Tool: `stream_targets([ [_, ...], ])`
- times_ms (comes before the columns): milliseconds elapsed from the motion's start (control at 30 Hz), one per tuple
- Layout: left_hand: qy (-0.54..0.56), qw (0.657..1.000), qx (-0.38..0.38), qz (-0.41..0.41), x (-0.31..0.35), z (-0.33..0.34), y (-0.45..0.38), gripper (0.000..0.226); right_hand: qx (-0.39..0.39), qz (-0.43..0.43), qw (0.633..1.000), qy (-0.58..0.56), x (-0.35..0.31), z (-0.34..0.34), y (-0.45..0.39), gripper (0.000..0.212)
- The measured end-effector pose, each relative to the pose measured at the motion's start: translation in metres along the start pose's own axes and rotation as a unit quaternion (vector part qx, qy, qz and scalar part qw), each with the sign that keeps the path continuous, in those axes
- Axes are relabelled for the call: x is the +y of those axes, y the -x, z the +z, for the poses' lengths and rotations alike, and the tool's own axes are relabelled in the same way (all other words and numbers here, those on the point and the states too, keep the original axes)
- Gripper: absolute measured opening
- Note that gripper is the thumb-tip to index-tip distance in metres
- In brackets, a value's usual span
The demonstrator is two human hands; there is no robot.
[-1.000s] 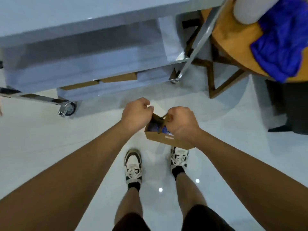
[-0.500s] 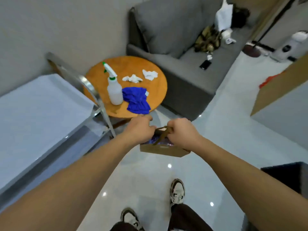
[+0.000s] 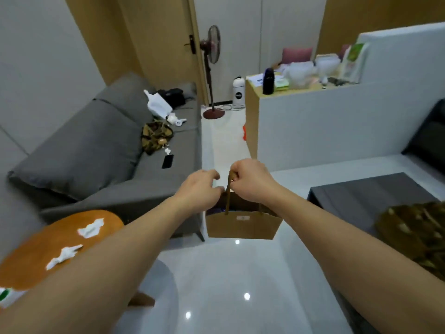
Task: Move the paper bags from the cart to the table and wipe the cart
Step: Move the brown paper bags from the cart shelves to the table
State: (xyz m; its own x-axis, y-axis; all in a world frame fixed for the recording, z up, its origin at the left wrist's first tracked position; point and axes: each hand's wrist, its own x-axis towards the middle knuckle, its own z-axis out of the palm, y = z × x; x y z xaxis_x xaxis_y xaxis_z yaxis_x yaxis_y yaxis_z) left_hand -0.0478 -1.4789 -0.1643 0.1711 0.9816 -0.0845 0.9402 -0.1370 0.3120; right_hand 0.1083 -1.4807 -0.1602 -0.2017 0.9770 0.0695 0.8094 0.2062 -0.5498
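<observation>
A brown paper bag (image 3: pixel 240 225) hangs in the air over the glossy white floor, in front of me. My right hand (image 3: pixel 252 182) grips one of its brown handles from above. My left hand (image 3: pixel 199 191) is curled at the bag's left upper edge, where the other handle lies; its grip is partly hidden. Something blue shows inside the bag's open top. The cart is out of view. A round wooden table (image 3: pixel 36 256) sits at the lower left, under my left forearm.
Crumpled white tissues (image 3: pixel 90 229) lie on the round table. A grey sofa (image 3: pixel 96 150) with loose items stands left; a dark low table (image 3: pixel 368 196) and a brown patterned thing (image 3: pixel 414 232) stand right. Beyond are a white partition (image 3: pixel 313 131) and a standing fan (image 3: pixel 213 68).
My view has swung from the cart past the round table to the sofa and the room. Both hands have carried the bag along, and it now hangs lower beneath them.
</observation>
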Motion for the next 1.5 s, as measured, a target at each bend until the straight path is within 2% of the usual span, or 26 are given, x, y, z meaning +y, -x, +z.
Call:
stream_targets([
  [133,-0.014,0.998,-0.04,0.056,0.086,0.035,-0.07,0.045,0.025,0.067,0.997,-0.005,0.097,-0.041,-0.005,0.034],
  [300,-0.025,0.99,-0.09,0.108,0.179,0.083,-0.141,0.045,0.038,0.164,0.986,-0.006,0.201,-0.079,-0.005,0.024],
  [400,-0.035,0.98,-0.127,0.151,0.227,0.109,-0.174,0.045,0.056,0.228,0.971,-0.035,0.258,-0.095,-0.001,0.014],
  [567,-0.044,0.956,-0.194,0.218,0.288,0.161,-0.226,0.042,0.09,0.326,0.938,-0.078,0.338,-0.101,0.004,0.025],
  [667,-0.053,0.937,-0.231,0.257,0.318,0.193,-0.259,0.038,0.101,0.376,0.918,-0.078,0.38,-0.095,0.0,0.021],
  [867,-0.072,0.893,-0.315,0.313,0.359,0.246,-0.323,0.043,0.094,0.491,0.864,-0.054,0.446,-0.077,-0.017,0.007],
  [1000,-0.091,0.857,-0.367,0.351,0.376,0.273,-0.362,0.04,0.057,0.557,0.827,-0.047,0.486,-0.061,-0.025,0.018],
  [1233,-0.1,0.807,-0.446,0.373,0.396,0.322,-0.413,0.044,0.08,0.629,0.771,-0.057,0.542,-0.032,-0.023,0.013],
  [1333,-0.111,0.795,-0.456,0.384,0.399,0.341,-0.425,0.042,0.091,0.647,0.756,-0.046,0.566,-0.024,-0.018,0.007],
  [1500,-0.117,0.787,-0.469,0.384,0.402,0.363,-0.435,0.043,0.106,0.684,0.72,-0.05,0.596,-0.028,-0.013,0.013],
])
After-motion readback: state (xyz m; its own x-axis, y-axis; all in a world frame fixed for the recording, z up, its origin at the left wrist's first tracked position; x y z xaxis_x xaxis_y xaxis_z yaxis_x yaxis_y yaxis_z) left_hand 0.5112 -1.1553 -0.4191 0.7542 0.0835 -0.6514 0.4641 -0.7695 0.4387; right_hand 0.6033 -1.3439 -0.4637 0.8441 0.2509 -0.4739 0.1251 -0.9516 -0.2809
